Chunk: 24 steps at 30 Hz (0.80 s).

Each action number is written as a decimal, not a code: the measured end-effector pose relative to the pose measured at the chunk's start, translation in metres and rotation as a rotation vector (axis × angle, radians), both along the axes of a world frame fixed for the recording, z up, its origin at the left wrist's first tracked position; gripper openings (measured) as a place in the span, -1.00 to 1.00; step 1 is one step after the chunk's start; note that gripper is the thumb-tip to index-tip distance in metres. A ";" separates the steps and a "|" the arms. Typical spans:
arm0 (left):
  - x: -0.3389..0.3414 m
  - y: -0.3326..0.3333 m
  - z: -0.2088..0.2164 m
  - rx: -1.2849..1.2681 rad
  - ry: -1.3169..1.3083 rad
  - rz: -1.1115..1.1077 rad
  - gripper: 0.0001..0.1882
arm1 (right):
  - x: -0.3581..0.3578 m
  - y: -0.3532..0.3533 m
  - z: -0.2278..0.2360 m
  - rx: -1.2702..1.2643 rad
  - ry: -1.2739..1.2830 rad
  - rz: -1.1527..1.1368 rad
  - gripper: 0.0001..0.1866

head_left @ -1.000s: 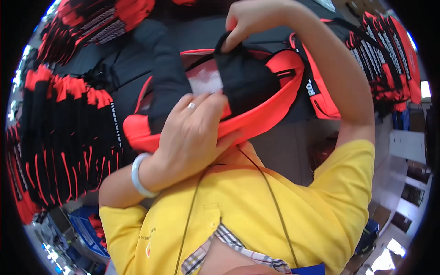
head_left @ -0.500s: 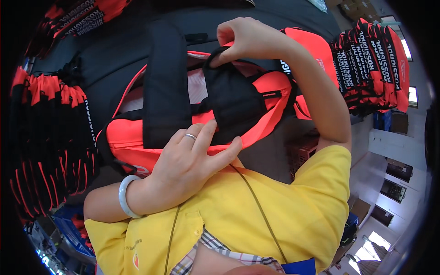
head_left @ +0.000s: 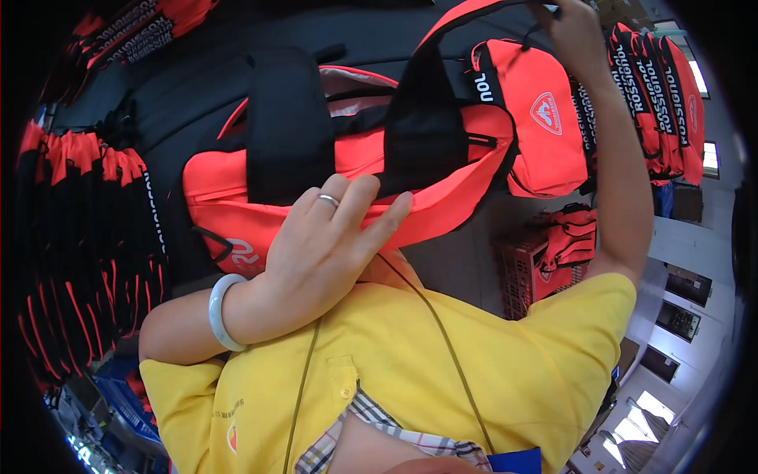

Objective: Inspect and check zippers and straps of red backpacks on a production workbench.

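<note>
A coral-and-black duffel bag [head_left: 355,150] lies before me with its top partly open, showing a pale lining. My left hand [head_left: 316,237], with a ring and a pale bangle, grips the bag's near edge, fingers curled over it; its thumb is hidden. Up at the far right, my right hand [head_left: 572,31] is closed on the end of a coral-and-black strap [head_left: 450,28] that arches up from the bag. A wide black strap [head_left: 288,126] lies across the bag's left part.
To the right sit a coral pouch-like bag [head_left: 545,118] and a stack of similar bags [head_left: 655,103]. A crate [head_left: 525,268] with coral-black pieces stands lower right. Hanging or stacked black-and-coral bags [head_left: 87,237] fill the left; more [head_left: 138,31] lie at the far left.
My right hand has moved from the bag's opening to the upper right, drawing the strap out. The bag's opening has narrowed. My left hand has barely moved.
</note>
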<state>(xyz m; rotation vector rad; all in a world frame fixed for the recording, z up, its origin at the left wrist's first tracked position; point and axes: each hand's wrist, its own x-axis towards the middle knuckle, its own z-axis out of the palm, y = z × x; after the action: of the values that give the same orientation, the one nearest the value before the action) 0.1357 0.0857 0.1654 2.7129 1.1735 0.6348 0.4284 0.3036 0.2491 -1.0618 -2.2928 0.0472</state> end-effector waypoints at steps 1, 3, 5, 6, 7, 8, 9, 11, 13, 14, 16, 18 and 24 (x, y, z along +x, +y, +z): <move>0.001 0.001 -0.001 0.004 0.008 -0.023 -0.41 | 0.001 -0.007 0.010 -0.003 -0.067 -0.115 -0.81; 0.003 -0.001 -0.003 0.001 0.017 -0.037 -0.41 | 0.003 -0.011 0.009 -0.013 -0.134 -0.222 -0.81; 0.004 -0.006 -0.003 0.029 0.027 -0.016 -0.41 | 0.005 -0.009 -0.005 -0.067 -0.281 -0.041 -0.76; 0.004 -0.007 -0.002 0.027 0.025 -0.030 -0.41 | 0.003 -0.001 -0.030 0.448 -0.181 0.198 -0.74; 0.003 -0.005 -0.003 0.060 0.004 -0.034 -0.43 | -0.016 0.004 -0.045 0.961 -0.071 0.445 -0.72; 0.002 -0.004 -0.004 0.093 -0.017 -0.037 -0.46 | -0.012 -0.020 -0.047 0.537 -0.108 0.305 -0.74; -0.002 -0.007 -0.002 0.087 -0.018 -0.008 -0.46 | -0.028 -0.059 -0.040 0.112 -0.136 0.194 -0.76; -0.005 -0.010 0.010 -0.038 -0.100 -0.016 -0.53 | -0.045 -0.115 -0.048 -0.061 0.003 0.205 -0.80; -0.007 -0.012 0.008 -0.036 -0.156 -0.051 -0.56 | -0.057 -0.159 -0.054 -0.063 -0.053 0.249 -0.80; -0.008 -0.012 0.005 -0.031 -0.212 -0.085 -0.58 | -0.066 -0.172 -0.057 -0.019 -0.051 0.221 -0.81; -0.005 -0.016 -0.001 0.037 -0.246 -0.101 -0.60 | -0.067 -0.180 -0.065 -0.064 -0.007 0.167 -0.82; -0.004 -0.020 -0.001 0.021 -0.214 -0.113 -0.65 | -0.062 -0.183 -0.057 -0.171 -0.023 0.184 -0.81; -0.002 0.006 0.037 -0.282 -0.180 -0.116 -0.70 | -0.064 -0.224 -0.072 -0.221 0.137 0.212 -0.75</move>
<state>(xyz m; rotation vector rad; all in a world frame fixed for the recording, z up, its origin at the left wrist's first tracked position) 0.1340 0.0916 0.2021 2.4121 0.9731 0.6287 0.3640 0.0796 0.1775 -0.8859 -2.3030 0.4544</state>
